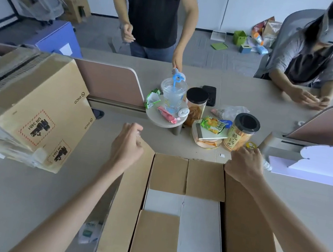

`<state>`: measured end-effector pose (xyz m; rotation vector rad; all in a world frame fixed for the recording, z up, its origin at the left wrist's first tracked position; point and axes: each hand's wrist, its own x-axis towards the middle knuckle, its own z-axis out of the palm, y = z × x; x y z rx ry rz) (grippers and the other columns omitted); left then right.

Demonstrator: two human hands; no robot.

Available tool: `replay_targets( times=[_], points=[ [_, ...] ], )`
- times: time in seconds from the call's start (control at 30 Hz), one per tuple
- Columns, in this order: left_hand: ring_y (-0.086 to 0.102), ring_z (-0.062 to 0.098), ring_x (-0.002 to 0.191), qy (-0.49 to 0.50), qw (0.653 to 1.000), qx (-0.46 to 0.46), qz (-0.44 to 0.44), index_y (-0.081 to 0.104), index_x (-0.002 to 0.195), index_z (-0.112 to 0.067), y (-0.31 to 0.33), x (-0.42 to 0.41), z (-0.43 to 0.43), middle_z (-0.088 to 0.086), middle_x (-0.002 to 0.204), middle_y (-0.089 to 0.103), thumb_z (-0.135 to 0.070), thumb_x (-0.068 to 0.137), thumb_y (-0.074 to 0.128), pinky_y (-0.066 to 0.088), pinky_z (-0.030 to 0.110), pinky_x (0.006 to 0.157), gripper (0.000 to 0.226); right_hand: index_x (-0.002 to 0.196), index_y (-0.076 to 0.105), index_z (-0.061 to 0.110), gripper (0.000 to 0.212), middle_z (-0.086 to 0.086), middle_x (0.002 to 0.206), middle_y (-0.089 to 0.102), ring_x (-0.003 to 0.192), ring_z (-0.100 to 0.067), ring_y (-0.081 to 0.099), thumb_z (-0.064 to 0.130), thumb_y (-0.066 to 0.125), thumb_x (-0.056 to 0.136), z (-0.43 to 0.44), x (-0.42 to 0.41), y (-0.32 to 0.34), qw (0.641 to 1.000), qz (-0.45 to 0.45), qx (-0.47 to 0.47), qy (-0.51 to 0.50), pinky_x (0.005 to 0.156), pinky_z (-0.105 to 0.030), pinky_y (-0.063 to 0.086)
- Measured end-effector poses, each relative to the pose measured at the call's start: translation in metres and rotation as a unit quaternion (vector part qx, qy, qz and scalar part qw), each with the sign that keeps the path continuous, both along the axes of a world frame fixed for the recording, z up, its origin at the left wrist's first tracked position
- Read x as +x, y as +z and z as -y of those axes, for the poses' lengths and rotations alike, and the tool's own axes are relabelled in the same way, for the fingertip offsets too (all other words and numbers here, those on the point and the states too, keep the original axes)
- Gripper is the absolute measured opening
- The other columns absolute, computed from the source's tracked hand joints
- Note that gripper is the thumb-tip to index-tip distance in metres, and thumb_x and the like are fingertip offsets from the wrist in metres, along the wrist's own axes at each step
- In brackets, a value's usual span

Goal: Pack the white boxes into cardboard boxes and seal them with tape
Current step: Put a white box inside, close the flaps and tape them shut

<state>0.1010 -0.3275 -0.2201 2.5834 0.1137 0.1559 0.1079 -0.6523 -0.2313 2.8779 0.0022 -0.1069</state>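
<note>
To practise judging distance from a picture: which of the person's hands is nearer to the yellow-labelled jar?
Right. The right hand is just in front of the yellow-labelled jar, by its base; the left hand is far off to its left.

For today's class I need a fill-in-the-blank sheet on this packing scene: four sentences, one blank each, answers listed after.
1. The boxes packed inside the open cardboard box are ____ in colour.
2. The snack jar with the yellow label has a ____ lid.
3. The straw in the clear cup is ____.
4. The second cardboard box, on the left, is printed with the word ____.

Missing words: white; black; blue; PICO
</note>
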Motion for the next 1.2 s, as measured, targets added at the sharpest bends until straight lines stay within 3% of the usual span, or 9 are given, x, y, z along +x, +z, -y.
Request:
replay_targets(
  times=[0.13, 0.37, 0.53, 0.63, 0.7, 0.77, 0.87, 1.0, 1.2],
  points=[
    [0.06, 0.026, 0.093, -0.064, 0.997, -0.028, 0.027, 0.054, 0.121, -0.014, 0.01, -0.002, 0.031, 0.003, 0.112, 0.054, 0.001, 0.083, 0.054, 0.043, 0.034, 0.075, 0.04, 0.096, 0.067, 0.015, 0.023, -0.003, 0.097, 0.066, 0.099, -0.022, 0.057, 0.028, 0.052, 0.086, -0.02, 0.0, 0.022, 1.0, 0.012, 0.013, -0.021, 0.09, -0.032, 0.04],
    [0.061, 0.028, 0.088, -0.129, 0.991, 0.003, 0.044, 0.045, 0.136, -0.017, -0.007, -0.02, 0.076, 0.004, 0.121, 0.049, -0.026, 0.096, 0.054, 0.047, 0.038, 0.069, 0.042, 0.132, 0.044, 0.01, 0.044, -0.009, 0.131, 0.046, 0.103, -0.03, 0.058, 0.025, 0.054, 0.092, -0.046, -0.013, 0.023, 0.976, 0.042, 0.215, -0.005, 0.066, -0.033, 0.039],
    [0.06, 0.028, 0.095, -0.153, 0.988, -0.011, 0.028, 0.05, 0.127, -0.015, -0.039, -0.041, 0.072, 0.003, 0.12, 0.05, -0.004, 0.096, 0.047, 0.043, 0.033, 0.07, 0.033, 0.136, 0.042, 0.011, 0.042, -0.007, 0.137, 0.045, 0.103, -0.034, 0.059, 0.035, 0.042, 0.101, -0.05, -0.038, -0.002, 0.936, 0.062, 0.345, 0.032, 0.069, -0.041, 0.051],
    [0.059, 0.023, 0.101, -0.191, 0.98, -0.026, 0.04, 0.055, 0.12, -0.012, -0.064, -0.053, 0.065, 0.001, 0.118, 0.052, 0.006, 0.088, 0.05, 0.052, 0.043, 0.078, 0.037, 0.138, 0.045, 0.012, 0.042, -0.006, 0.142, 0.047, 0.11, -0.033, 0.058, 0.034, 0.037, 0.103, -0.056, -0.058, -0.024, 0.912, 0.086, 0.398, 0.042, 0.076, -0.041, 0.051],
    [0.059, 0.02, 0.105, -0.21, 0.976, -0.016, 0.048, 0.056, 0.121, -0.013, -0.077, -0.061, 0.063, -0.002, 0.125, 0.052, 0.003, 0.089, 0.051, 0.053, 0.043, 0.081, 0.036, 0.137, 0.048, 0.011, 0.039, -0.006, 0.146, 0.046, 0.124, -0.029, 0.052, 0.027, 0.04, 0.102, -0.059, -0.071, -0.042, 0.908, 0.082, 0.405, 0.063, 0.087, -0.042, 0.052],
    [0.053, 0.015, 0.121, -0.224, 0.974, -0.008, 0.043, 0.055, 0.129, -0.014, -0.088, -0.072, 0.062, -0.005, 0.139, 0.048, -0.006, 0.094, 0.051, 0.049, 0.04, 0.096, 0.036, 0.131, 0.052, 0.01, 0.037, -0.004, 0.147, 0.045, 0.132, -0.024, 0.046, 0.022, 0.04, 0.099, -0.063, -0.086, -0.06, 0.913, 0.078, 0.391, 0.083, 0.095, -0.041, 0.05],
    [0.022, 0.014, 0.148, -0.251, 0.967, 0.045, 0.016, 0.042, 0.148, -0.015, -0.102, -0.087, 0.058, -0.002, 0.16, 0.029, -0.027, 0.102, 0.039, 0.022, 0.036, 0.12, 0.048, 0.134, 0.051, 0.01, 0.045, -0.005, 0.153, 0.04, 0.143, -0.021, 0.034, 0.025, 0.031, 0.097, -0.067, -0.102, -0.082, 0.924, 0.065, 0.366, 0.089, 0.113, -0.037, 0.033],
    [-0.003, 0.016, 0.153, -0.268, 0.944, 0.19, 0.01, 0.012, 0.158, -0.018, -0.117, -0.097, 0.054, 0.0, 0.166, 0.002, -0.039, 0.105, 0.015, 0.006, 0.041, 0.122, 0.057, 0.149, 0.037, 0.004, 0.054, -0.01, 0.159, 0.028, 0.148, -0.023, 0.023, 0.028, 0.026, 0.102, -0.07, -0.115, -0.101, 0.947, 0.064, 0.3, 0.097, 0.119, -0.04, 0.018],
    [-0.008, 0.016, 0.152, -0.251, 0.944, 0.215, 0.013, 0.005, 0.158, -0.019, -0.121, -0.096, 0.058, 0.001, 0.166, -0.002, -0.036, 0.106, 0.017, 0.005, 0.043, 0.122, 0.057, 0.15, 0.033, 0.004, 0.054, -0.012, 0.159, 0.027, 0.149, -0.024, 0.022, 0.027, 0.026, 0.102, -0.074, -0.114, -0.104, 0.954, 0.076, 0.275, 0.092, 0.118, -0.042, 0.02]
  ],
)
